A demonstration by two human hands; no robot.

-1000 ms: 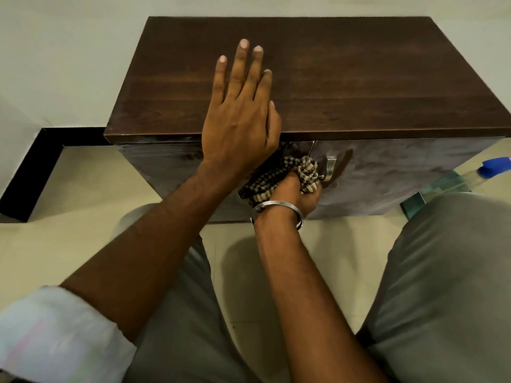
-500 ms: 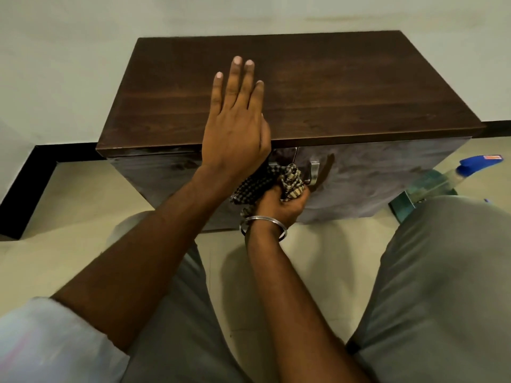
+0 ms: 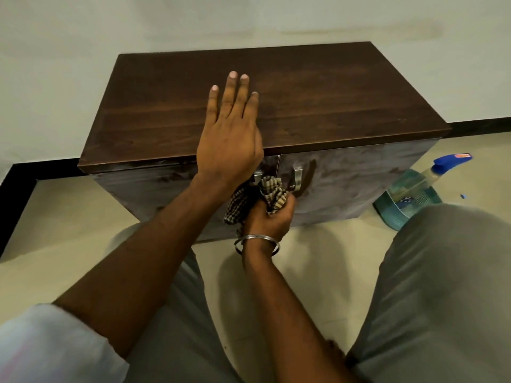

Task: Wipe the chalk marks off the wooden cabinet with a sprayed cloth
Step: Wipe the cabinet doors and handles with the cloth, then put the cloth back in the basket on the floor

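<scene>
A low dark wooden cabinet stands against the wall, with two doors and metal handles at the middle of its front. Pale chalky smears cover the right door. My left hand lies flat on the cabinet's top near the front edge, fingers together and stretched out. Below it, my right hand, with a metal bangle at the wrist, is closed on a bunched checked cloth pressed against the front by the handles.
A spray bottle with a blue trigger head lies on the tiled floor right of the cabinet, on a teal item. My knees in grey trousers flank the cabinet. A black skirting strip runs along the wall at left.
The view has pulled back and tilted, so the cabinet looks smaller. The right hand with the cloth has slid down and a little left on the front, uncovering both handles. The left hand stays flat.
</scene>
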